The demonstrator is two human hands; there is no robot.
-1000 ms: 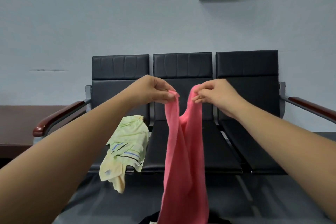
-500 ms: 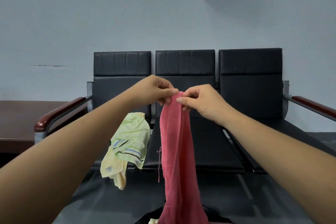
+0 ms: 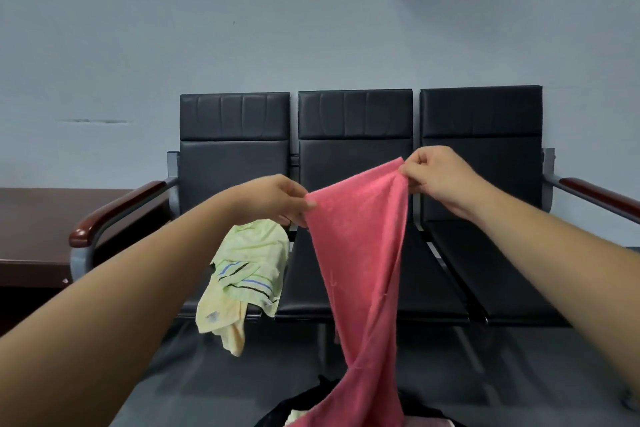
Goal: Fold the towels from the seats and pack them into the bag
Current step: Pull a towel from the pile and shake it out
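towel (image 3: 360, 253) edge: left grip (image 3: 273, 201), right grip (image 3: 440, 180)

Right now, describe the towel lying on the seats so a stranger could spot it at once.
Find the row of three black seats against the wall. On the leftmost seat, a crumpled towel droops over the front edge. Unlike the plain pink towel held aloft, it is pale green and yellow with blue and dark stripes.

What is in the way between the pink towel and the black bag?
Nothing that I can see. The left hand and right hand pinch the pink towel by its top edge, and it hangs down over the bag at the bottom of the view. The green towel lies aside on the left seat.
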